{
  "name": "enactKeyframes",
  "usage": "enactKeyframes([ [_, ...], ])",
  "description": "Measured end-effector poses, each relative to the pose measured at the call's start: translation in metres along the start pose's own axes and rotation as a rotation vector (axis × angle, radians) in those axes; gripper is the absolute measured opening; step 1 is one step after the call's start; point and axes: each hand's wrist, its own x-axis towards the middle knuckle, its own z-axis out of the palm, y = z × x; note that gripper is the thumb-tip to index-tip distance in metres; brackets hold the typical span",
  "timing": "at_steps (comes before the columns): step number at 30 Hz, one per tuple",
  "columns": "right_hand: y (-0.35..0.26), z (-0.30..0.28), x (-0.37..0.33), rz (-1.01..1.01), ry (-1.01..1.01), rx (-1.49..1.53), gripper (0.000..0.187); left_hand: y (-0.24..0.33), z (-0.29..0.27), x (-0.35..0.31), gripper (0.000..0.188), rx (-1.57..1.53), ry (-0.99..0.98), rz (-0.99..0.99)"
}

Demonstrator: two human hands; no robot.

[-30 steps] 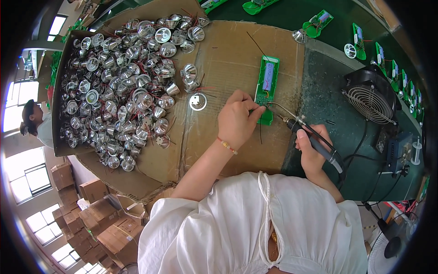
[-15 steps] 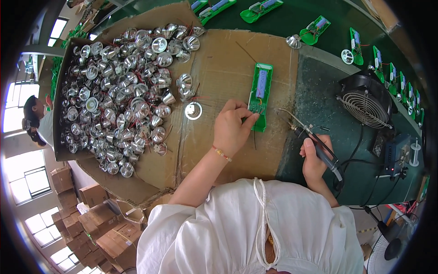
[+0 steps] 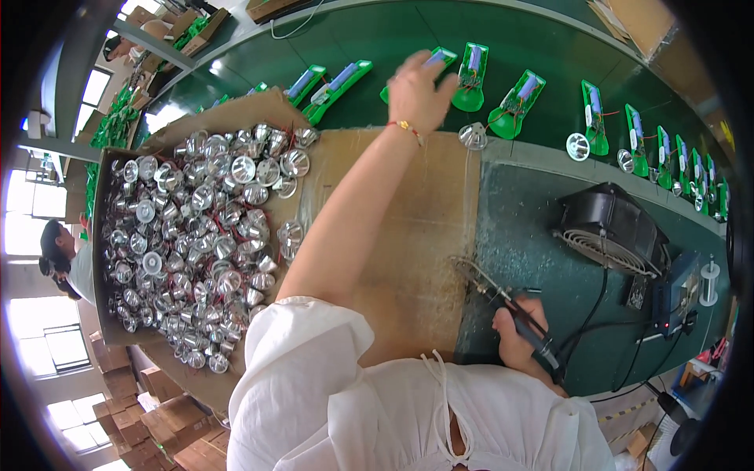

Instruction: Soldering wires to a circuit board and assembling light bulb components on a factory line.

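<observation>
The left hand [image 3: 416, 94] is stretched out to the far edge of the tabletop [image 3: 518, 235], fingers curled down onto a green circuit board [image 3: 440, 59] in the row along the green conveyor belt [image 3: 393, 31]; whether it grips the board or only touches it cannot be told. The right hand [image 3: 518, 345] stays near the body at the near edge, closed around the handle of a soldering iron [image 3: 510, 302] whose tip points left over the cardboard sheet [image 3: 424, 235]. A cardboard box [image 3: 110, 330] full of silver reflector cups [image 3: 196, 243] sits at the left. A black fan [image 3: 613, 231] stands at the right.
</observation>
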Motion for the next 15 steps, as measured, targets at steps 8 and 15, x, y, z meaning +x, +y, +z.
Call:
enactKeyframes([
  [8, 0.001, 0.0, 0.003, -0.035, 0.009, -0.05, 0.018, -0.044, -0.036, -0.004, 0.059, 0.14, -0.464, -0.195],
  [15, -0.006, 0.005, 0.005, 0.023, 0.023, 0.008, 0.016, 0.055, -0.118, -0.141, 0.056, 0.08, -0.39, -0.306],
])
